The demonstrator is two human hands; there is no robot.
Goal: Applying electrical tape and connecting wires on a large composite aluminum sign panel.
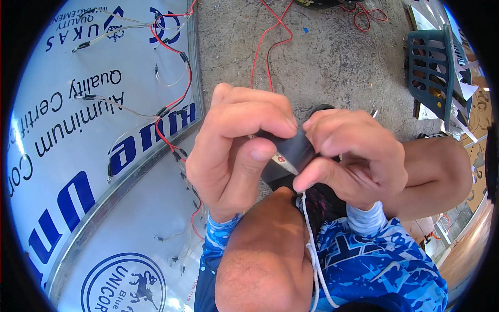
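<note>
A roll of black electrical tape [301,151] is held up between my two hands, above my bent knees. My left hand [231,143] grips the roll from the left, its thumb and curled fingers around the edge. From the other side, my right hand [358,153] has its index finger and thumb pressed on the tape's outer face; whether a loose end is pinched there cannot be made out. Part of the roll's pale inner core shows by the thumbs. Just beyond my hands, a red and black wire [268,62] runs along the ground.
At left lies a large white printed panel [57,177] with a metal edge strip [93,208]. Wiring with red and black leads [188,73] and small clear tips spreads over it. A dark plastic basket [429,70] holding scraps stands at upper right on the concrete ground [343,62].
</note>
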